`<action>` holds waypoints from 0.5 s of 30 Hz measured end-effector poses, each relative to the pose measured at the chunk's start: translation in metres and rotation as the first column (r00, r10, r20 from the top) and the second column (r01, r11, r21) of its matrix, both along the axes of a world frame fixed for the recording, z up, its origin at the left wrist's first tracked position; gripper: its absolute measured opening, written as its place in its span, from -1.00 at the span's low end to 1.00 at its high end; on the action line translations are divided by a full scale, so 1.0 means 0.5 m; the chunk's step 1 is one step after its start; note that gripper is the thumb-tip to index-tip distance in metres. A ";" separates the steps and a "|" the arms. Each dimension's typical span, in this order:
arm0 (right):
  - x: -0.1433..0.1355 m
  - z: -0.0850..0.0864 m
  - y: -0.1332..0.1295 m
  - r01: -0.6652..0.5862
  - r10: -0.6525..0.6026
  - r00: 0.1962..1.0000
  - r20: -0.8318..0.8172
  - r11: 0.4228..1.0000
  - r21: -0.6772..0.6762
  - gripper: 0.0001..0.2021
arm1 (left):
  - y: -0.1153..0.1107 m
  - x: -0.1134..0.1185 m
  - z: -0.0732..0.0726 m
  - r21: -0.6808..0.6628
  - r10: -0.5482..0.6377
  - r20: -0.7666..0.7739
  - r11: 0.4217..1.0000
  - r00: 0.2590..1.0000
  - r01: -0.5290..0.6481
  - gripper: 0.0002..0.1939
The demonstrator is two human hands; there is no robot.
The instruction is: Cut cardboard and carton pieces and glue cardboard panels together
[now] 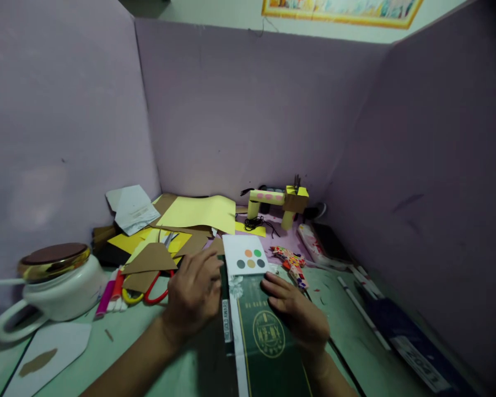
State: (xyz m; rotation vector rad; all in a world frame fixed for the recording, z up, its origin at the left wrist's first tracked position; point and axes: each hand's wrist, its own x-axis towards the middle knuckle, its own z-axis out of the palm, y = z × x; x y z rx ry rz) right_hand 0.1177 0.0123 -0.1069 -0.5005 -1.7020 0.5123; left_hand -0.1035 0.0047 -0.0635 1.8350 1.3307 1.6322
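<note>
A white card [244,253] with several coloured dots lies on the top end of a dark green booklet [268,336] that bears a gold round emblem. My right hand [295,314] rests on the booklet's right side, fingers stretched out and lying flat, their tips near the card's lower right corner. Just left of the card and booklet is my left hand [196,289], its fingers curled and its thumb hidden. Whether anything is in those fingers cannot be seen. A dark strip with white lettering [226,320] shows along the booklet's left edge.
At left stand a white lidded mug [70,292], markers [107,295] and red-handled scissors [155,292]. Yellow paper [198,212] and brown card scraps lie behind. A paper giraffe-like model [276,201] stands at the back. A phone [330,242] and a blue packet [405,342] lie right.
</note>
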 end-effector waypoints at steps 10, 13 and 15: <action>-0.019 0.005 -0.026 0.243 -0.247 0.969 0.011 0.961 0.130 -0.53 | -0.010 0.060 0.019 -0.429 -0.189 0.632 0.722 0.752 0.542 -0.76; -0.025 0.009 -0.035 0.239 -0.252 0.965 0.070 0.959 0.152 -0.49 | -0.017 0.062 0.021 -0.371 -0.145 0.779 0.678 0.610 0.634 -0.66; -0.030 0.009 -0.040 0.212 -0.228 0.969 0.096 0.965 0.156 -0.48 | -0.017 0.060 0.020 -0.356 -0.110 0.808 0.691 0.579 0.629 -0.57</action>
